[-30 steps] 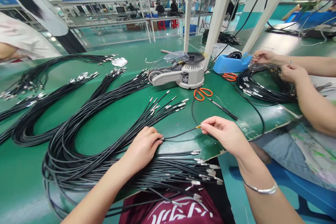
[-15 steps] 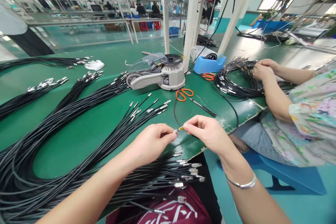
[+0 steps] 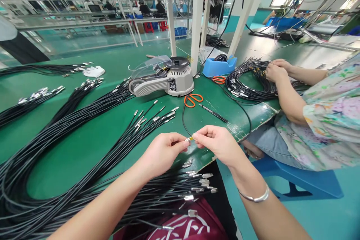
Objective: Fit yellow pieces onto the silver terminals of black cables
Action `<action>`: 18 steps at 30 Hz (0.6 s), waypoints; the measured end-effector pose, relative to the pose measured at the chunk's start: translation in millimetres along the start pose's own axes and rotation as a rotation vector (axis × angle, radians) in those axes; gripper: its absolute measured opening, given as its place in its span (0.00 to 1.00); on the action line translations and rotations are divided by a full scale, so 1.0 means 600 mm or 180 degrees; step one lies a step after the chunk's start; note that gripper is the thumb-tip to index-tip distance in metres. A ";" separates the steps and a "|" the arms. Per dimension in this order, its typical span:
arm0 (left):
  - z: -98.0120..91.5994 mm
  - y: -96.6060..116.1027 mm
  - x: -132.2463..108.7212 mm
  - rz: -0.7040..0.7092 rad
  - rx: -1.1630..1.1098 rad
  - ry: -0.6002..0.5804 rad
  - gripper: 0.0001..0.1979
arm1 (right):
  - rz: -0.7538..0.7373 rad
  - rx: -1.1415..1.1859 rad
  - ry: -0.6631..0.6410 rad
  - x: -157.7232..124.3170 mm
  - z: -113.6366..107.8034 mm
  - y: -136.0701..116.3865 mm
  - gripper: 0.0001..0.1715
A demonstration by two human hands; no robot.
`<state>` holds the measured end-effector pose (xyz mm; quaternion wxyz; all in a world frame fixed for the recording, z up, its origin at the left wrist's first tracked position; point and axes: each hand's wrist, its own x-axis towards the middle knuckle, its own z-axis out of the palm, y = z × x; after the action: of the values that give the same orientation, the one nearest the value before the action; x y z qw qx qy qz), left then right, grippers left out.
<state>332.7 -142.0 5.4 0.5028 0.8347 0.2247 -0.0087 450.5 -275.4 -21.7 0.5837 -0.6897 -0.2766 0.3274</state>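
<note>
Both hands meet over the green table's front edge. My left hand (image 3: 165, 152) pinches a small silver connector (image 3: 188, 140) between thumb and fingertips; the cable behind it is hidden by the hand. My right hand (image 3: 215, 140) pinches a small yellow connector (image 3: 191, 138), largely covered by its fingertips. The silver and yellow ends lie in line and seem to touch. A thin black cable (image 3: 183, 120) curves down from the orange-handled scissors (image 3: 193, 100) to the fingertips. Below my forearms lies a bundle of black cables (image 3: 157, 191) with silver connectors at its ends.
A grey tape dispenser (image 3: 180, 80) stands behind the hands, with a blue tape holder (image 3: 219, 66) farther right. A black knife (image 3: 213, 113) lies nearby. More cable bundles (image 3: 84, 110) spread leftward beside a white glove (image 3: 94, 71). At right, a co-worker's hands (image 3: 278, 70) handle coiled cables (image 3: 247, 86).
My fingertips have come closer together, and less of the yellow connector shows between them. The whole view has shifted slightly, so the table objects appear farther left.
</note>
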 end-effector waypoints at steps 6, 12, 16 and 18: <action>0.005 0.009 0.000 0.0134 0.0204 0.0004 0.13 | -0.0005 -0.0093 -0.0136 -0.007 -0.007 -0.001 0.13; 0.007 0.019 0.000 0.0373 0.0584 0.0055 0.12 | -0.0078 -0.0164 -0.0326 -0.007 -0.020 0.003 0.13; 0.005 0.016 -0.003 0.0239 0.0475 -0.0082 0.14 | -0.0101 -0.0134 -0.0554 -0.005 -0.027 0.015 0.14; 0.003 0.013 -0.004 0.0201 0.0457 -0.0173 0.15 | -0.0165 -0.0121 -0.0519 -0.005 -0.027 0.019 0.14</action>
<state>333.6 -147.3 11.6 0.4476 0.8747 0.1832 -0.0317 461.0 -289.6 -30.7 0.5543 -0.6643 -0.3471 0.3620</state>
